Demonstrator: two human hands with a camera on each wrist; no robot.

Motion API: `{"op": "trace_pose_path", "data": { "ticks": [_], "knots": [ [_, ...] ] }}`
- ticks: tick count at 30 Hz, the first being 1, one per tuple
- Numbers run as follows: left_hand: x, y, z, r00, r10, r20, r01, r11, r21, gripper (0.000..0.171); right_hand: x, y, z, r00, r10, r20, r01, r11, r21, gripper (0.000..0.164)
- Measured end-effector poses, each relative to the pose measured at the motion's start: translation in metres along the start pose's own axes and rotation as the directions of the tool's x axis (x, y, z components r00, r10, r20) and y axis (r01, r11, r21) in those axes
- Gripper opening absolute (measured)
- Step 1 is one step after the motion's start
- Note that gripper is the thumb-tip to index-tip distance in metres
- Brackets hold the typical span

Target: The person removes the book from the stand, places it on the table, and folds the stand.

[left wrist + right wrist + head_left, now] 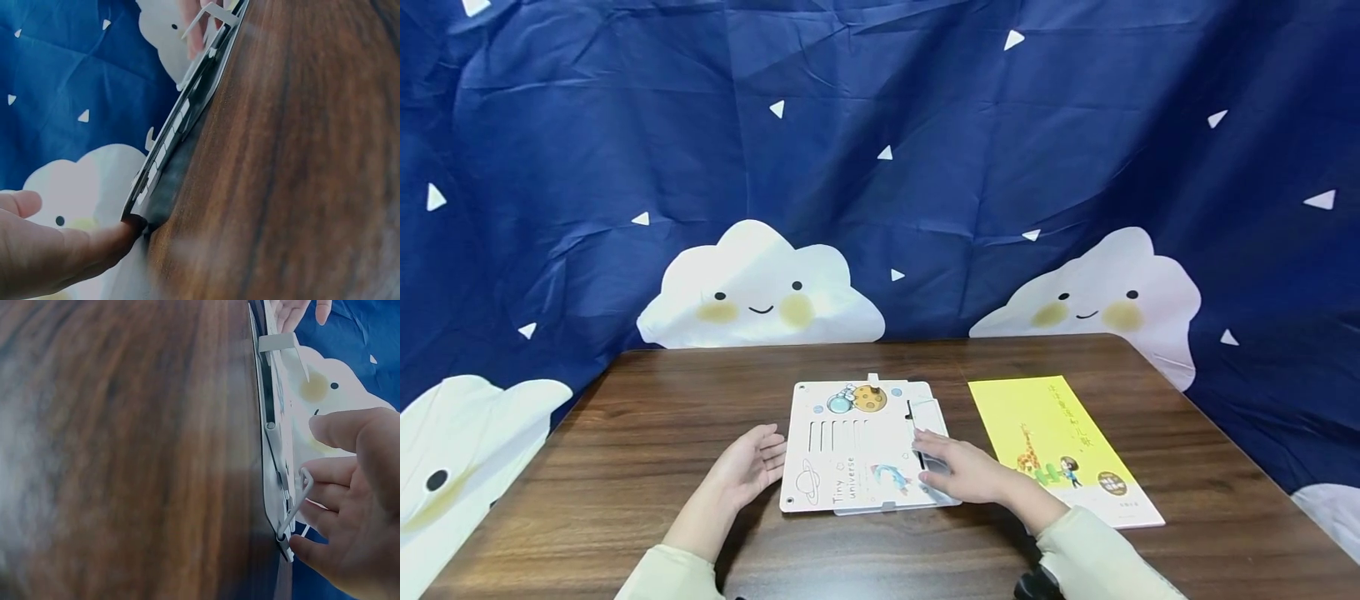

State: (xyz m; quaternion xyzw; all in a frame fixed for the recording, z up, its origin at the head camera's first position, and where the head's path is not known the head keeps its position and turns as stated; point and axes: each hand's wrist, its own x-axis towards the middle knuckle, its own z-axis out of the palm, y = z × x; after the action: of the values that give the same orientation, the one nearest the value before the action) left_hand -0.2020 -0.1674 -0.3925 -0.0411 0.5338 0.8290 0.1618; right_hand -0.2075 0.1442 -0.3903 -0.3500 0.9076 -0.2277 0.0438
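A white flat stand like a folding book stand (857, 467), printed with planets and "Tiny universe", lies on the table in the head view. My left hand (748, 467) is at its left edge, palm turned inward and fingers extended; in the left wrist view its fingertips touch the edge from below. Over the right part lies my right hand (966, 472), fingers loosely bent. The right wrist view shows those fingers beside a bent white wire bracket (295, 509), with the thumb apart. Whether they press on the bracket I cannot tell.
A yellow book (1052, 425) with a giraffe and a child on its cover lies to the right of the stand. Behind the brown wooden table (685, 400) hangs a blue cloth (925, 167) with smiling clouds. White clips (873, 381) stick up from the stand's edges.
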Motion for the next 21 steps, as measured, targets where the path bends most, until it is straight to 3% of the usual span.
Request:
{"op": "trace_pose_path", "data": {
  "ticks": [12,21],
  "knots": [
    [-0.0014,0.0012,-0.0001,1.0,0.02,0.018,-0.02,0.999,0.026,0.056,0.001,0.001,0.0036,0.994,0.077,0.074,-0.075,0.997,-0.03,0.047],
    [-0.0005,0.0021,-0.0034,1.0,0.027,0.007,-0.027,0.999,0.029,0.055,0.0033,0.001,0.0029,0.993,0.084,0.085,-0.083,0.996,-0.013,0.048]
  ]
}}
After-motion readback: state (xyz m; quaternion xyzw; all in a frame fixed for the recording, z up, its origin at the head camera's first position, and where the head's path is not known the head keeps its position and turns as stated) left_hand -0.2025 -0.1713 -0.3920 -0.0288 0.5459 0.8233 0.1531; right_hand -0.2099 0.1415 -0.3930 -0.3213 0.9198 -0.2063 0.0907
